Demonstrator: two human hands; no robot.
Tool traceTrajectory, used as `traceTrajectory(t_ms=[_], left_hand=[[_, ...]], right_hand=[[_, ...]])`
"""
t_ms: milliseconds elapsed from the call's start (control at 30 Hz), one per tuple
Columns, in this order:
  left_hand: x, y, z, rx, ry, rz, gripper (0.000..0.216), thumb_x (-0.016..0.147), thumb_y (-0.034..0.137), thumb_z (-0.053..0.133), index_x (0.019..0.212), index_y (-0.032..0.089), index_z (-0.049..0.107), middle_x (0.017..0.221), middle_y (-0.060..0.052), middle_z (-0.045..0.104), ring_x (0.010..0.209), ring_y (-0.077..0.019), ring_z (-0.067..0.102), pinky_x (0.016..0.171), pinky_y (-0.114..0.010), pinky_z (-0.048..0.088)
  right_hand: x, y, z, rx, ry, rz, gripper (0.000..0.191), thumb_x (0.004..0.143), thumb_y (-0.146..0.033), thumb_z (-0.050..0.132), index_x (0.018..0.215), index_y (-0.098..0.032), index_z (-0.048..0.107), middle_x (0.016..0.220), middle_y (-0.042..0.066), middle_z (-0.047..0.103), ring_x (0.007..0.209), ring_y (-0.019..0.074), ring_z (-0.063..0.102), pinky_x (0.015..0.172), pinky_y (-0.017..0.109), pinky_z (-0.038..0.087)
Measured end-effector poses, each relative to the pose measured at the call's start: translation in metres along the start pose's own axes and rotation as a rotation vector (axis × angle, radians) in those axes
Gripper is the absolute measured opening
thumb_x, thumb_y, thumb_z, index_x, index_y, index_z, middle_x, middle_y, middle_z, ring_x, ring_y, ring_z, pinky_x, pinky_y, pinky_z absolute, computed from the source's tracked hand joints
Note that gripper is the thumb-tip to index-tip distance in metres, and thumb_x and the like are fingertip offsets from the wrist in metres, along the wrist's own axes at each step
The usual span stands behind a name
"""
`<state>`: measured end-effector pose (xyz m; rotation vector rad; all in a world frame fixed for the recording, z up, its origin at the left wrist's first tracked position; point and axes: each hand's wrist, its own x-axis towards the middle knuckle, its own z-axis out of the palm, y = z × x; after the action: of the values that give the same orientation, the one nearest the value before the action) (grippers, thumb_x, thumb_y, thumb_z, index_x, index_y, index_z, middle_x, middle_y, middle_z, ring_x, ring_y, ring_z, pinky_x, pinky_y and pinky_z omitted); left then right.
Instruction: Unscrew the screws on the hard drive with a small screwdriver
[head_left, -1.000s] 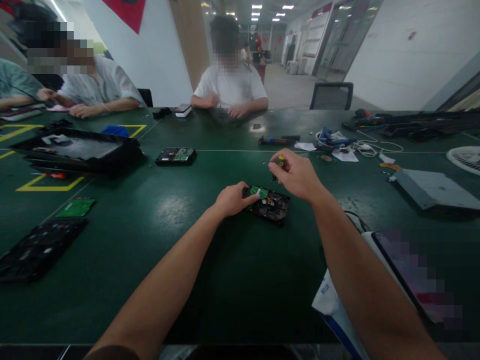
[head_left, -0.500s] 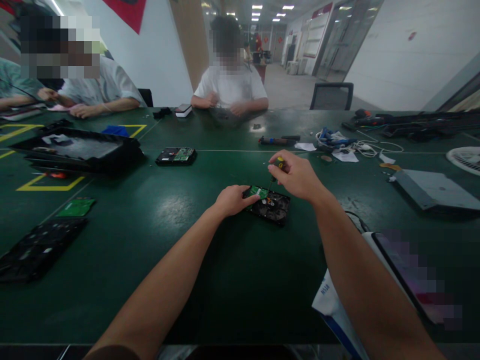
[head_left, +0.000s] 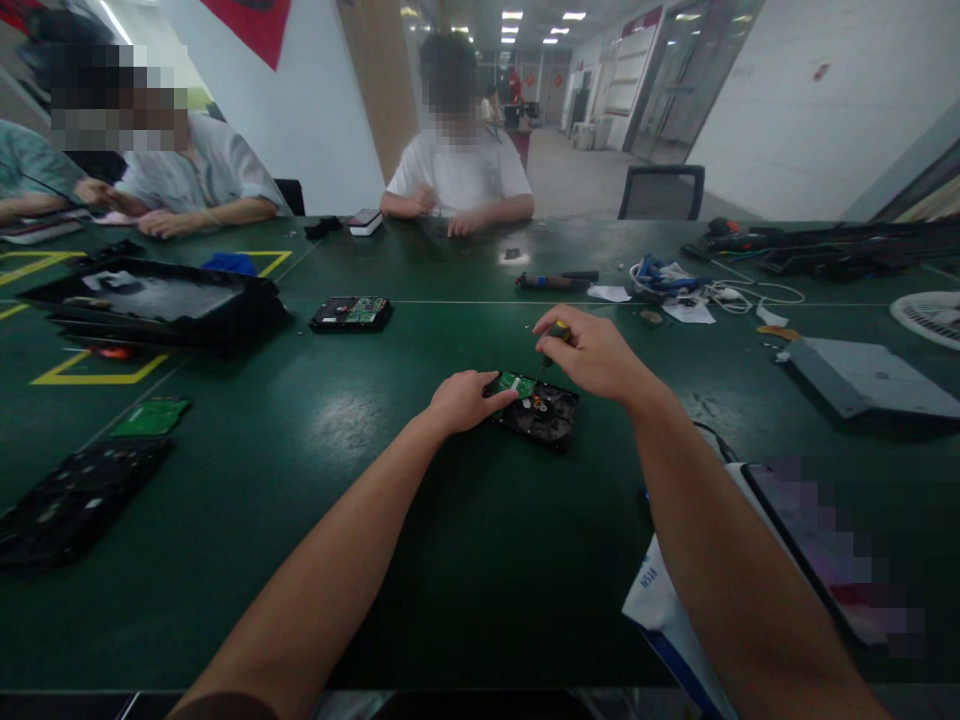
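Note:
A black hard drive [head_left: 553, 418] with a green circuit board [head_left: 513, 383] on its upper left part lies on the dark green table [head_left: 300, 480]. My left hand [head_left: 466, 402] grips the drive's left end, its thumb across the board's edge. In my right hand [head_left: 589, 350] is a screwdriver [head_left: 556, 332] with a yellow and black handle, closed between the fingers. The shaft slants down and its tip meets the drive near the right edge of the board; the exact contact spot is too small to make out.
Another hard drive [head_left: 351, 313] lies farther back. On the left are a loose green board [head_left: 152, 416], a black drive body [head_left: 82, 500] and a black tray [head_left: 217, 300]. A metal case [head_left: 874, 378] and a phone [head_left: 810, 550] lie right. People sit across the table.
My right hand has turned slightly with the screwdriver, its handle tilting a little. My left hand and the drive stay in place. Across the table, a person's hand has shifted.

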<state>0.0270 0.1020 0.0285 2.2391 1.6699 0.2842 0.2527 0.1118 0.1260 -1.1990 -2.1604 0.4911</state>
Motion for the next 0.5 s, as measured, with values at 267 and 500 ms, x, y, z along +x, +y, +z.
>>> traceTrajectory(t_ms=[267, 500], left_hand=[[-0.0002, 0.0013, -0.0010, 0.000, -0.002, -0.008, 0.080, 0.093, 0.076, 0.044, 0.144, 0.017, 0.060, 0.119, -0.015, 0.074, 0.103, -0.0310, 0.069, 0.084, -0.037, 0.050], [-0.0004, -0.0005, -0.0017, 0.049, -0.013, 0.031, 0.079, 0.096, 0.074, 0.038, 0.146, 0.016, 0.058, 0.122, -0.017, 0.072, 0.106, -0.0321, 0.068, 0.085, -0.037, 0.049]], right_hand=[[-0.0016, -0.0054, 0.0048, 0.202, -0.075, 0.016, 0.031, 0.101, -0.037, 0.041, 0.108, -0.025, 0.068, 0.097, 0.004, 0.073, 0.066, 0.0153, 0.059, 0.067, 0.033, 0.045], [0.0024, -0.0023, 0.0045, 0.078, 0.059, 0.034, 0.029, 0.098, -0.042, 0.049, 0.088, -0.022, 0.069, 0.085, 0.003, 0.071, 0.069, 0.0167, 0.059, 0.067, 0.034, 0.041]])
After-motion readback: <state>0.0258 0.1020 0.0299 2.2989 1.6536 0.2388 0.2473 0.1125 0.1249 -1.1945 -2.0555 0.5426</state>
